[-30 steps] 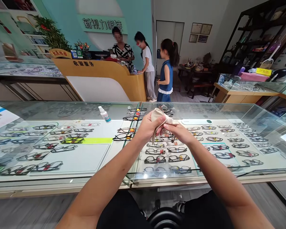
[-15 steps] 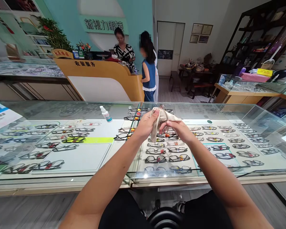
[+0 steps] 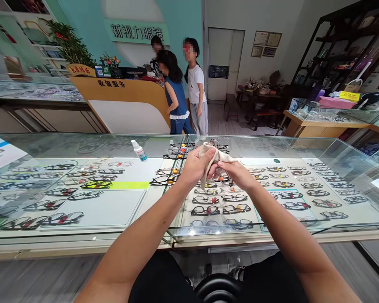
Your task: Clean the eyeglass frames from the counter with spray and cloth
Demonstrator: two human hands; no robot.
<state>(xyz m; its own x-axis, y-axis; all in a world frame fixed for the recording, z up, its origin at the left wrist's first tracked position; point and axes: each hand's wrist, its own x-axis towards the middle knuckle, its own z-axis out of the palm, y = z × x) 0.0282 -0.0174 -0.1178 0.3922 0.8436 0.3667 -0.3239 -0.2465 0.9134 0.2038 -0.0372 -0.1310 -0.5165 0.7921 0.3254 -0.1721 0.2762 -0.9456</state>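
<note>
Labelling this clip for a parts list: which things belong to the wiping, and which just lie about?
In use: cloth, in left hand; glasses, in right hand.
Lying about: spray bottle; loose frames on the counter; displayed frames inside it.

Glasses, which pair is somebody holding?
The glasses between the left hand and right hand, half wrapped in the beige cloth. Every other pair lies on or under the counter glass.

One head-worn camera: I look forward and down, close over my left hand (image 3: 194, 166) and right hand (image 3: 240, 174), across the counter (image 3: 66, 246)'s near edge.
</note>
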